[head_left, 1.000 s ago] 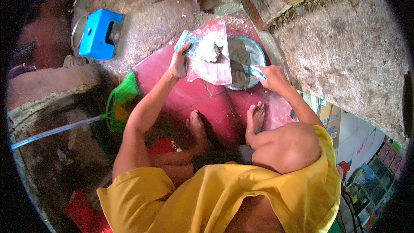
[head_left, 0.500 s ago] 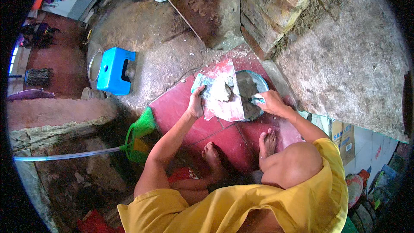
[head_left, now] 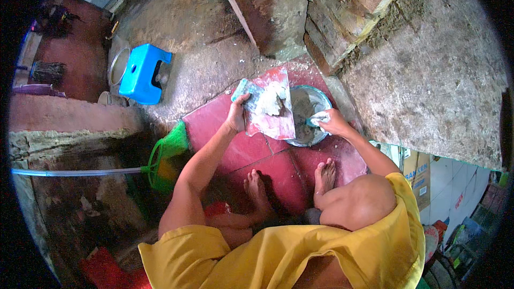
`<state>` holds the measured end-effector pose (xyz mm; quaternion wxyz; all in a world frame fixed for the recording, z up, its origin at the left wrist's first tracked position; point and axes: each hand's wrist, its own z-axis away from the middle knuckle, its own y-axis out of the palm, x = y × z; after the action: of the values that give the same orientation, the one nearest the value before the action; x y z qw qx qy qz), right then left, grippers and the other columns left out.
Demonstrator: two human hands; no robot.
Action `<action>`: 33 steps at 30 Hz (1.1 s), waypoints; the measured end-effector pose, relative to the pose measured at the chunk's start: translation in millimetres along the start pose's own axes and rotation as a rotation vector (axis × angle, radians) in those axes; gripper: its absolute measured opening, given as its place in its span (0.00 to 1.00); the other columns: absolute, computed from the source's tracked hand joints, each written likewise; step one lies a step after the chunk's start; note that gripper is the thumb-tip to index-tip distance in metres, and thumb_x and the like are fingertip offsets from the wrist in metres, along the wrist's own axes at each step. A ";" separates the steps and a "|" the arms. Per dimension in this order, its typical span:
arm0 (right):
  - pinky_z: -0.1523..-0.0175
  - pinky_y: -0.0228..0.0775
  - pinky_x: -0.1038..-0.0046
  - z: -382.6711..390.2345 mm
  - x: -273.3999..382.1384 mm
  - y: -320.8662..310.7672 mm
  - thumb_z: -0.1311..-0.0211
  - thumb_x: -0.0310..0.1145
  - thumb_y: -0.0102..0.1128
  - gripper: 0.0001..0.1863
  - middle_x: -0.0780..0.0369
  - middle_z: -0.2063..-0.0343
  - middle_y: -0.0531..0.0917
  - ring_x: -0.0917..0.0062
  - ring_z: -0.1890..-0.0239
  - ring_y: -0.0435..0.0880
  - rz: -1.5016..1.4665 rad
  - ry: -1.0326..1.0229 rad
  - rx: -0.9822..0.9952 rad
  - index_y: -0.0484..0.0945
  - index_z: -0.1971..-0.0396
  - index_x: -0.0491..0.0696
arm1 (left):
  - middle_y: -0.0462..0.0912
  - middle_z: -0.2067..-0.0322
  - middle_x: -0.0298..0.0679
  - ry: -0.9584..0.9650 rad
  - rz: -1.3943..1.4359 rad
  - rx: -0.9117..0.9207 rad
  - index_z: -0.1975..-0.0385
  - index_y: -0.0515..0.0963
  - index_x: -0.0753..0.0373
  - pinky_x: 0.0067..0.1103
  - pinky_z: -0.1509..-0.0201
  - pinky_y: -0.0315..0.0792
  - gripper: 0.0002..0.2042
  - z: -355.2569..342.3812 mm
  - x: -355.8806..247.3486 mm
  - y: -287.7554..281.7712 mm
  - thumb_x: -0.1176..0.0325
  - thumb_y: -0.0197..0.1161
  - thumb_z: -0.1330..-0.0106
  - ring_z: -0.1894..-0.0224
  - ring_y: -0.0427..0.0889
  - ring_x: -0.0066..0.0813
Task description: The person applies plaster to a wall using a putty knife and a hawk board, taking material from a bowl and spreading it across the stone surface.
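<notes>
My left hand [head_left: 237, 113] grips the left side of a flat board [head_left: 272, 78], red and smeared white, with a light blue strip at that side. A pale lump of mortar [head_left: 275, 103] rests on the board's middle. Right beside the board stands a round bucket [head_left: 323, 95] containing grey wet mortar [head_left: 302, 106]. Over the bucket's right part my right hand [head_left: 337, 123] is closed around a small pale-and-teal hand tool [head_left: 319, 119]. Its exact kind does not show, and its tip is hard to make out against the mortar.
Red floor tiles [head_left: 251, 155] lie under the bucket and my bare feet. A blue plastic stool [head_left: 140, 77] stands at the left, above a green net [head_left: 170, 152] on a long pole [head_left: 80, 172]. Rough slabs [head_left: 439, 75] flank the right, with a cardboard box [head_left: 418, 174] below.
The board has drawn slightly left and away from me, uncovering more of the bucket. My right hand and its tool remain at the bucket. The whole view has shifted a little.
</notes>
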<state>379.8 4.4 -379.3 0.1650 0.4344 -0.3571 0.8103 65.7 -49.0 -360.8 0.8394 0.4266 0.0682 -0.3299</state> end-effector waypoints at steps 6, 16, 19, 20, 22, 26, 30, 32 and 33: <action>0.64 0.69 0.68 14.2 -32.2 19.9 0.57 0.35 0.60 0.12 0.54 0.76 0.79 0.64 0.72 0.79 0.148 -0.114 -0.282 0.78 0.71 0.46 | 0.78 0.69 0.40 0.114 -0.035 -0.069 0.65 0.70 0.63 0.26 0.62 0.74 0.14 5.5 -35.6 -31.3 0.60 0.51 0.45 0.69 0.79 0.32; 0.67 0.69 0.76 51.5 -9.0 24.9 0.56 0.27 0.58 0.13 0.58 0.75 0.80 0.74 0.73 0.78 0.004 -0.050 -0.209 0.76 0.66 0.43 | 0.78 0.69 0.40 0.106 -0.087 -0.134 0.66 0.71 0.63 0.27 0.64 0.74 0.13 29.3 -44.1 -50.4 0.60 0.51 0.45 0.71 0.79 0.33; 0.71 0.66 0.80 60.3 3.2 19.9 0.53 0.24 0.55 0.12 0.63 0.77 0.79 0.84 0.78 0.74 -0.150 0.093 -0.174 0.76 0.65 0.42 | 0.78 0.70 0.39 0.050 -0.096 -0.166 0.66 0.71 0.62 0.26 0.65 0.74 0.13 31.3 -39.3 -35.0 0.59 0.52 0.45 0.72 0.79 0.31; 0.74 0.65 0.81 61.8 3.6 18.3 0.53 0.24 0.55 0.11 0.64 0.78 0.78 0.86 0.80 0.73 -0.201 0.118 -0.195 0.76 0.65 0.42 | 0.78 0.70 0.39 0.022 -0.121 -0.145 0.66 0.71 0.62 0.25 0.65 0.74 0.13 33.8 -39.5 -30.3 0.59 0.51 0.44 0.72 0.78 0.31; 0.83 0.59 0.85 62.7 -3.1 10.0 0.51 0.25 0.55 0.11 0.67 0.80 0.76 0.89 0.85 0.69 -0.354 0.202 -0.175 0.76 0.64 0.42 | 0.78 0.69 0.39 0.009 -0.117 -0.127 0.65 0.71 0.62 0.25 0.64 0.74 0.14 30.1 -36.5 -31.7 0.60 0.51 0.44 0.71 0.78 0.31; 0.79 0.61 0.87 75.8 15.9 -21.0 0.51 0.21 0.51 0.15 0.65 0.78 0.77 0.89 0.80 0.71 -0.341 0.184 -0.213 0.74 0.60 0.44 | 0.78 0.68 0.41 -0.001 -0.135 -0.066 0.64 0.71 0.65 0.24 0.62 0.73 0.14 24.1 -31.8 -26.7 0.60 0.50 0.43 0.69 0.78 0.31; 0.76 0.63 0.87 94.0 55.6 -35.7 0.51 0.18 0.50 0.20 0.65 0.72 0.76 0.87 0.74 0.73 -0.437 0.018 -0.285 0.69 0.55 0.43 | 0.78 0.69 0.43 -0.001 -0.134 0.011 0.63 0.70 0.67 0.25 0.62 0.75 0.15 21.3 -29.4 0.1 0.61 0.49 0.42 0.69 0.79 0.31; 0.74 0.65 0.86 94.0 68.5 -35.1 0.50 0.20 0.50 0.19 0.64 0.71 0.76 0.87 0.74 0.72 -0.491 -0.014 -0.291 0.68 0.54 0.43 | 0.78 0.68 0.45 -0.047 -0.035 0.094 0.62 0.69 0.68 0.27 0.60 0.75 0.15 23.3 -26.4 17.8 0.62 0.49 0.41 0.68 0.79 0.33; 0.73 0.66 0.85 93.1 74.3 -33.6 0.50 0.20 0.50 0.19 0.64 0.70 0.76 0.86 0.73 0.72 -0.518 -0.031 -0.300 0.68 0.54 0.43 | 0.78 0.68 0.45 -0.051 -0.026 0.114 0.62 0.69 0.68 0.27 0.60 0.75 0.15 22.9 -26.0 28.0 0.62 0.49 0.41 0.68 0.79 0.33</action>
<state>411.6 -42.7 -269.4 0.4232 0.4941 -0.3524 0.6727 58.9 -41.9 -317.3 0.8107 0.4643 0.0336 -0.3550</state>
